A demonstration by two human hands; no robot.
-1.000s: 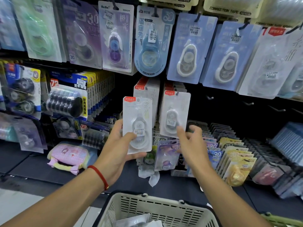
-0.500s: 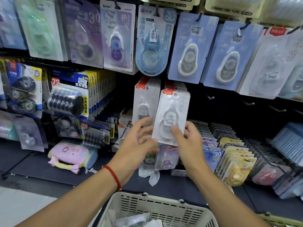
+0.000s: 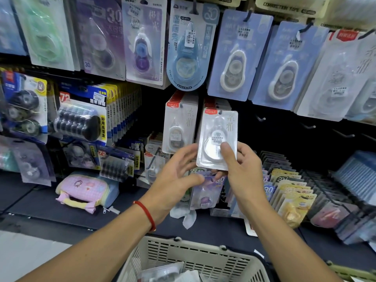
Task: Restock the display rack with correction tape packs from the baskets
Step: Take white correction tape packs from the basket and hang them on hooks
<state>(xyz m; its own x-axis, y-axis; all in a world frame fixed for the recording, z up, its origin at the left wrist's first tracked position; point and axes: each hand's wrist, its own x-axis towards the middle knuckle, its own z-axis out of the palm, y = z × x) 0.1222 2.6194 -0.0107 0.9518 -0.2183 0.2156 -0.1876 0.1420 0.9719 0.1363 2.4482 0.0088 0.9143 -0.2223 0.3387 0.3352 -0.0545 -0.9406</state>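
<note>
My right hand (image 3: 243, 174) grips a white correction tape pack (image 3: 216, 131) by its lower part, thumb across the front. The pack is upright, just in front of a hanging row of the same white packs (image 3: 215, 102) on the display rack. A second row of these packs (image 3: 180, 123) hangs to the left. My left hand (image 3: 177, 178) is beside the pack's left edge, fingers spread and holding nothing. A beige basket (image 3: 193, 259) sits below my arms, with a few wrapped packs (image 3: 162, 272) inside.
Bare hooks (image 3: 262, 119) stick out of the dark panel right of the white rows. Larger blue and purple tape cards (image 3: 234, 58) hang above. Slanted rows of packs (image 3: 289, 192) fill the lower shelf at right. A pink pouch (image 3: 85, 192) lies at left.
A second ago my left hand held a white pack; now it holds nothing. My right hand has closed on a pack in front of the right-hand row.
</note>
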